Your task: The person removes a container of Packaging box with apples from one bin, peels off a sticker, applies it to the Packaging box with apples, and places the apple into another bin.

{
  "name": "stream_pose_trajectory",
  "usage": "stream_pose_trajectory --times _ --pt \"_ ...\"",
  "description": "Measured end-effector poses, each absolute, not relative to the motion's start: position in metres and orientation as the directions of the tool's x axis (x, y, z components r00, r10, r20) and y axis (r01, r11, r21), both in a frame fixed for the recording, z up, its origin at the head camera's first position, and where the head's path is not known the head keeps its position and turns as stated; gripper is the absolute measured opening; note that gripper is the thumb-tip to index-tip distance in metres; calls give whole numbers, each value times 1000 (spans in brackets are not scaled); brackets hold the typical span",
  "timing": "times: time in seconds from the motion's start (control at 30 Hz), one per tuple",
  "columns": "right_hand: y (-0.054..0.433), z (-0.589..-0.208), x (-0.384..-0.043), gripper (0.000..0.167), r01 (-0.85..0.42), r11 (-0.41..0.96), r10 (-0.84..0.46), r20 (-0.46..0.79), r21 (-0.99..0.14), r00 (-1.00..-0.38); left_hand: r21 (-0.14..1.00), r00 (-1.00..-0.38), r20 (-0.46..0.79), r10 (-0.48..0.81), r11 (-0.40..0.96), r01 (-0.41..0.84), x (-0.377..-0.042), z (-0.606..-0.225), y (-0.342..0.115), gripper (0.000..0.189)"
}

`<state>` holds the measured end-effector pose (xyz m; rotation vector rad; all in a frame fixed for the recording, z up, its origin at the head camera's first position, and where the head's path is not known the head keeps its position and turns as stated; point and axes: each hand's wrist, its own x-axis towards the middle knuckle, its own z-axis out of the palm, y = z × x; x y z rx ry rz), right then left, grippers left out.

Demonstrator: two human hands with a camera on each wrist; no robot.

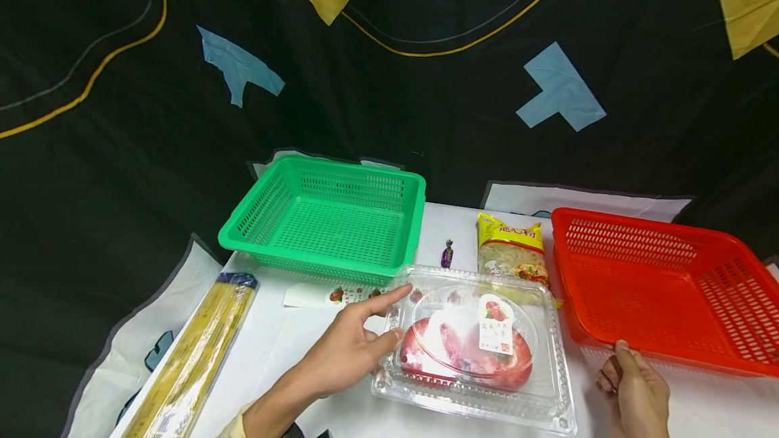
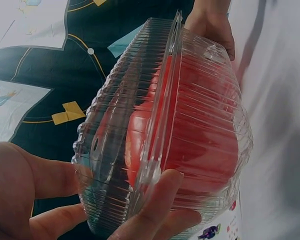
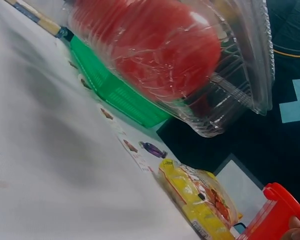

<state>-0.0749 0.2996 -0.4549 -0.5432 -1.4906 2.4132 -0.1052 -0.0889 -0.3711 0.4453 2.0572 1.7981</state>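
A clear plastic clamshell box (image 1: 548, 350) with large red fruits (image 1: 426, 350) inside hangs above the table, tilted. My left hand (image 1: 349, 343) grips its left side, thumb and fingers around the edge; the left wrist view shows fingers on both faces of the box (image 2: 157, 170). A fruit sticker (image 1: 496, 333) shows on the lid. To the right, my right hand (image 1: 635, 384) pinches the near rim of a red plastic basket (image 1: 645, 303), thumb on top and fingers curled beneath. Only a bit of that hand shows in the right wrist view, at the red basket (image 3: 270, 220).
A green basket (image 1: 341, 265) stands behind on the left. Between the baskets lie a purple-wrapped candy (image 1: 447, 254) and a yellow food packet (image 1: 511, 252). A long packet of yellow sticks (image 1: 201, 357) lies at the left edge. A printed strip (image 1: 304, 295) lies before the green basket.
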Motion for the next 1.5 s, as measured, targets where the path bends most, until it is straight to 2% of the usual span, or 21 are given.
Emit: stream_pose_trajectory --times 0.77,1.07,1.3,1.5 --pt "296 -456 -74 37 -57 -401 447 -141 -914 -884 988 -885 -46 464 149 27 -113 -368 -70 56" --pt "295 -453 -77 40 3 -330 514 -182 -944 -838 985 -880 -32 474 162 52 -119 -363 -60 57" --pt "295 -452 -75 43 73 -259 524 -204 -963 -827 984 -884 2 468 156 84 -124 -360 -53 56" --pt "298 -455 -74 33 72 -337 489 -240 -939 -839 980 -883 14 470 168 104 -128 -356 -48 56"
